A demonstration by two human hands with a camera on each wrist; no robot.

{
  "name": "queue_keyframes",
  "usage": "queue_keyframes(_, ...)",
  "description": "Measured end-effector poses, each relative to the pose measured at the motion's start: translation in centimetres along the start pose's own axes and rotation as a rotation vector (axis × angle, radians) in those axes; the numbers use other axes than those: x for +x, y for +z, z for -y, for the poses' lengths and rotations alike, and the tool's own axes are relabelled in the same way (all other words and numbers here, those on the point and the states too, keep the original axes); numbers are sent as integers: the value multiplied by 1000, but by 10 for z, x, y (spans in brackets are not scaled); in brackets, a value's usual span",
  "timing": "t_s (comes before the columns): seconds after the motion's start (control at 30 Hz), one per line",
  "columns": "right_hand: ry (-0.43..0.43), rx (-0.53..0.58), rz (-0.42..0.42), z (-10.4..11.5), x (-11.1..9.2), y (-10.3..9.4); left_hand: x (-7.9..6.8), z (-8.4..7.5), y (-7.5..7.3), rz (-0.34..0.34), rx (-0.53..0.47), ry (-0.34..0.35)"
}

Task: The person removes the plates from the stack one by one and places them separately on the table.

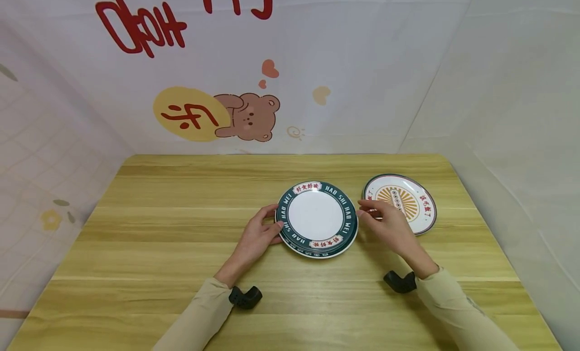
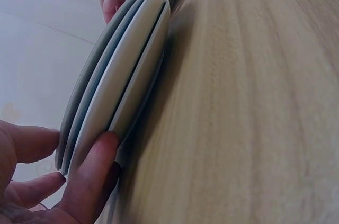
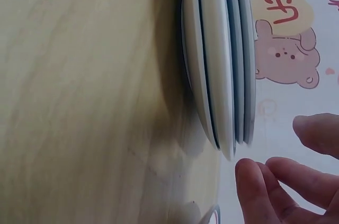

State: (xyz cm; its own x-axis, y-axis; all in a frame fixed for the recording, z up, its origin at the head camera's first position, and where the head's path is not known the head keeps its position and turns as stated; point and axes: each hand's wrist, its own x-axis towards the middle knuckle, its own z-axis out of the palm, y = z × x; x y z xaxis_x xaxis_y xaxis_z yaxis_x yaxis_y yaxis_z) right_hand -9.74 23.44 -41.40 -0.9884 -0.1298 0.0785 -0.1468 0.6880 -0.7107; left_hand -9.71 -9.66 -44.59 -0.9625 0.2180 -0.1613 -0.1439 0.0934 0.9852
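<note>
A stack of several plates (image 1: 316,215) stands on the wooden table; its top plate has a white centre and a dark green rim with lettering. The left hand (image 1: 258,233) grips the stack's left edge. In the left wrist view, its fingers (image 2: 87,181) spread over the layered rims, from the top plate to the lower ones. Beside the right edge is the right hand (image 1: 387,225), its fingers loosely bent. A gap shows between its fingertips (image 3: 249,173) and the rims in the right wrist view.
A white plate (image 1: 425,210) with an orange sunburst and red lettering lies right of the stack, partly behind the right hand. White cloth with a printed bear (image 1: 254,117) hangs behind the table (image 1: 181,190). Black wrist devices (image 1: 245,297) sit at both sleeves.
</note>
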Motion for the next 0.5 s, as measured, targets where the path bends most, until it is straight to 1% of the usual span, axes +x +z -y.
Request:
queue_keyframes(0.13,32,-12,24,3,3,3,0,0,0,-5,0,-6)
queue_keyframes(0.23,39,-20,29,5,6,5,0,0,0,-8,-2,-3)
queue_keyframes(0.4,40,-31,41,6,11,8,0,1,0,-5,-14,9)
queue_keyframes(0.5,25,-42,35,6,14,10,1,1,-1,-5,-24,6)
